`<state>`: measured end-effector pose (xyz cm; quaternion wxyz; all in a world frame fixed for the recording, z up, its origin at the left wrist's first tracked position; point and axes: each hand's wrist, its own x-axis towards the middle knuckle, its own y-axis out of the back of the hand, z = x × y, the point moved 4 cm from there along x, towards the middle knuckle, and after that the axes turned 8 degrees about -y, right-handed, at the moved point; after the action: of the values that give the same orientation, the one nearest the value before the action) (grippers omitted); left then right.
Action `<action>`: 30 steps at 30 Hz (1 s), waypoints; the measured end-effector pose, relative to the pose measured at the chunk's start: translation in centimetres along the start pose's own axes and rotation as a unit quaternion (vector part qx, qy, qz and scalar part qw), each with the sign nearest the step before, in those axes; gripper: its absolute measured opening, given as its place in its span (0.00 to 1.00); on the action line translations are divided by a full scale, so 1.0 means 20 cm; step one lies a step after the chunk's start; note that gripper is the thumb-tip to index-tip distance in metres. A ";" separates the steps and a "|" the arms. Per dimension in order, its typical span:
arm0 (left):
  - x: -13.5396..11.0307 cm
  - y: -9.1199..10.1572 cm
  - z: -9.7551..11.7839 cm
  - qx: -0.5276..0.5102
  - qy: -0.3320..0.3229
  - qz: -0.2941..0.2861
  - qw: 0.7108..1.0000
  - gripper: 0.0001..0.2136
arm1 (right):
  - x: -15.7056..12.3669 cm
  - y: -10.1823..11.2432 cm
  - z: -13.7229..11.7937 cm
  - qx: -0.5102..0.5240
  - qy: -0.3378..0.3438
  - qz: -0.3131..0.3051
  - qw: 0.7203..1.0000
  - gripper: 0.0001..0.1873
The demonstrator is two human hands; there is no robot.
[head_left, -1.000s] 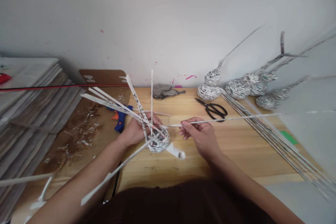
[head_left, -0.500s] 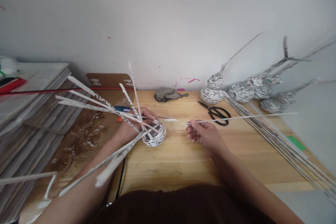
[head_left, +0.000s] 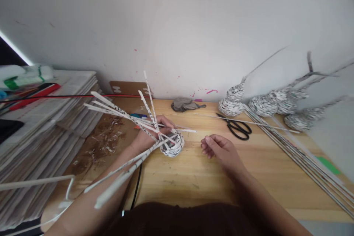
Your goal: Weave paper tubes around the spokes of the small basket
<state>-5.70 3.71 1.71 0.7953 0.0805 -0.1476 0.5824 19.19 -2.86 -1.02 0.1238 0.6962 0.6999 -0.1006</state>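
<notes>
My left hand [head_left: 163, 125] is closed around the far side of a small round basket [head_left: 173, 148] woven from rolled newspaper. Long paper spokes [head_left: 121, 112] fan out of it to the left and toward me, with two standing up. One short paper end [head_left: 186, 130] points right from the basket. My right hand [head_left: 218, 146] hovers over the table right of the basket, fingers loosely curled and nothing seen in them. Beyond it a thin paper tube [head_left: 265, 123] lies across the black scissors [head_left: 239, 129].
Several woven gourd-shaped pieces [head_left: 232, 100] stand at the back right by the wall. A bundle of paper tubes [head_left: 293, 151] runs along the right. A grey cloth [head_left: 186, 104] lies at the back. On the left are stacked papers [head_left: 74, 118] and a brown board [head_left: 94, 143] with scraps.
My right hand has let go of the thin paper tube, which now lies across the scissors. The left hand still holds the basket. The whole view has shifted slightly.
</notes>
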 end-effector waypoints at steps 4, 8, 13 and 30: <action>0.00 -0.02 0.01 0.027 0.033 0.021 0.999 0.10 | -0.16 -0.01 -0.18 -0.174 0.265 0.155 0.936 0.06; -0.02 -0.05 0.03 0.027 0.057 0.027 0.998 0.12 | -0.31 -0.16 -0.37 -0.335 0.507 0.181 0.774 0.11; -0.03 -0.07 0.03 0.042 0.066 -0.001 0.997 0.11 | -0.27 -0.31 -0.43 -0.421 0.543 0.187 0.702 0.14; -0.03 -0.05 -0.02 0.009 0.073 -0.027 0.997 0.13 | -0.22 -0.30 -0.44 -0.411 0.559 0.191 0.695 0.09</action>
<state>-4.88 3.00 1.15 0.8188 0.0492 -0.0819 0.5661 12.92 -4.31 8.53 -0.0002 0.6226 0.4637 0.6304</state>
